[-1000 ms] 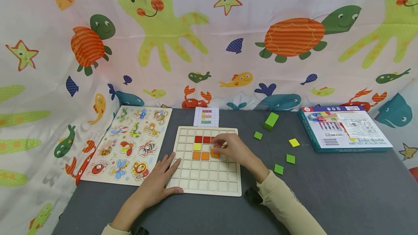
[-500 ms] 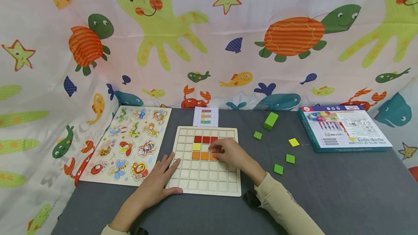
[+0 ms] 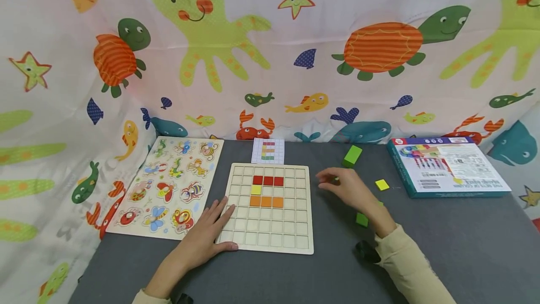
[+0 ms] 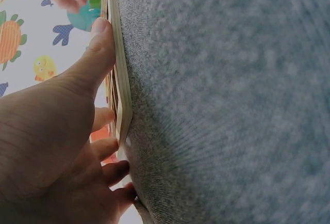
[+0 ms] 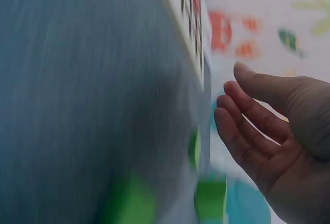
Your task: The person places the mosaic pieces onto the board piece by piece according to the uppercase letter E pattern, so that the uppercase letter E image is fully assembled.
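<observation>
Green tile, I'd judge, is best pinched lightly by opposite edges, lifted level and lowered squarely into one cell of the gridded board; the card seems to want green below the orange tiles. Light pressure from the left hand, lying spread along the board's left side, should keep it from sliding. Right of the board, the tile lies on the worktop, mostly hidden by the right hand, whose thumb and fingers are parted with nothing between them; fingertips look near it, not touching.
</observation>
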Demonstrator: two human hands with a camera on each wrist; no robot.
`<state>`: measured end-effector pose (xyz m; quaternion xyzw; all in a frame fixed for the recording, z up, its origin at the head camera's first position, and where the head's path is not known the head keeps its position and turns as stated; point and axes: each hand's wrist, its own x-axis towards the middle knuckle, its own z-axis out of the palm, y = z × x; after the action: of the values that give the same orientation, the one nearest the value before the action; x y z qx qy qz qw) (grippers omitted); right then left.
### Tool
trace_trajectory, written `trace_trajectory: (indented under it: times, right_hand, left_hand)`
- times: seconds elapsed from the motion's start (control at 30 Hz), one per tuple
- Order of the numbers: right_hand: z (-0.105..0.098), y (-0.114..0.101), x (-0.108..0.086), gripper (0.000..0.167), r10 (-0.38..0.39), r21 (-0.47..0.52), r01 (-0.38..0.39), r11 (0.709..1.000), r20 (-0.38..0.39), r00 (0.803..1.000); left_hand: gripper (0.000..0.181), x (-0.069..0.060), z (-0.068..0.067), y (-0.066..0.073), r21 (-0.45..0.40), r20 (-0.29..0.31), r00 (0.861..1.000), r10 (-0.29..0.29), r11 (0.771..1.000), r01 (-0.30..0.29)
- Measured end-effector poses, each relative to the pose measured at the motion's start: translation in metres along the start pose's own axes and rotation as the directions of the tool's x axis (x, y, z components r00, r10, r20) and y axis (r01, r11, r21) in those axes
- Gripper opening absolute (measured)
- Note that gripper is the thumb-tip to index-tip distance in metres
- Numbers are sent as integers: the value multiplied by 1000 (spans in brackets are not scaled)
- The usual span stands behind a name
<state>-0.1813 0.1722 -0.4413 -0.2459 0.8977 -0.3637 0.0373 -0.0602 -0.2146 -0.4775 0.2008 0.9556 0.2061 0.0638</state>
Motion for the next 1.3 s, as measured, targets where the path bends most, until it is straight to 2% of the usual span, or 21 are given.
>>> trace_trajectory:
  times: [0.23,0.47,0.73,0.9,1.13,1.3]
  right_hand:
    - [-52,55,-36,26,54,-121,-61,991,-60,997]
    - [-73,81,-59,33,63,-192,-69,979,-38,997]
    - [-78,82,-62,30,112,-216,-116,969,-30,993]
    - [-78,76,-61,28,140,-190,-149,970,-59,988]
    - [-64,58,-46,24,105,-126,-112,986,-61,993]
    - [-49,47,-32,24,76,-87,-80,993,-57,996]
  left_hand:
    - [95,0,0,1,5,-9,1000,-4,1000,4]
    - [95,0,0,1,2,-11,1000,-1,1000,1]
    - [95,0,0,1,-4,-7,1000,-7,1000,7]
    - [94,1,-1,2,-9,-18,1000,6,1000,-6]
    - [93,1,-1,3,-4,-43,999,23,1000,-24]
    - [93,0,-1,3,-9,-16,1000,9,1000,-9]
